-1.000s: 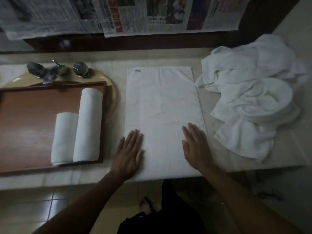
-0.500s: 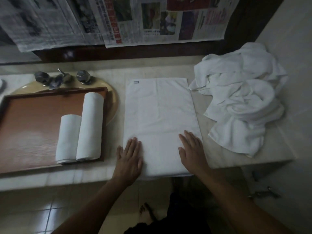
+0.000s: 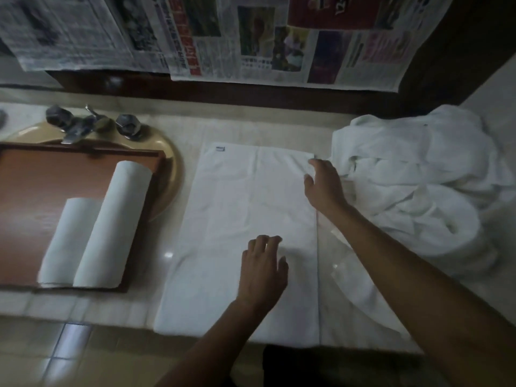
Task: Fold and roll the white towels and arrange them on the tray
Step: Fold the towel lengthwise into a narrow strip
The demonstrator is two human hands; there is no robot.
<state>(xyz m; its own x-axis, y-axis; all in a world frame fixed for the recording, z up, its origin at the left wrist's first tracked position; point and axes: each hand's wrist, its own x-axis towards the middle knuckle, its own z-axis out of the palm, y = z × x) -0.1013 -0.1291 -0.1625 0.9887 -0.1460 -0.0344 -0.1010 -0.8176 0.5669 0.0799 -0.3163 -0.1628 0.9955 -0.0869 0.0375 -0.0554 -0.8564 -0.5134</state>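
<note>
Pale, glossy stone forms the counter (image 3: 190, 129), backed by a dark wooden band hung with crinkled sheets of newspaper (image 3: 251, 37). At the left, a beige oval sink (image 3: 171, 163) carries a dull metal tap (image 3: 81, 127) with 2 faceted knobs. A reddish-brown wooden tray (image 3: 42, 191) with a raised rim lies across the sink.

On the tray, 2 white towels are rolled into smooth cylinders that touch side by side against the right rim: a longer roll (image 3: 111, 227) and a shorter roll (image 3: 67, 241).

In the centre, a flat towel (image 3: 245, 196) lies folded into a long rectangle. Its nap is soft and faintly creased, and a small label (image 3: 220, 148) sits at its far left corner. A rumpled heap of white towels (image 3: 413, 185) is piled to the right.

The left hand (image 3: 262, 272) rests on the near half of the flat towel, fingers lightly bent with the tips on the cloth, gripping nothing. The right hand (image 3: 324, 185) is at the towel's far right corner, thumb and forefinger curved and apart. Blur hides whether they have hold of the cloth.
</note>
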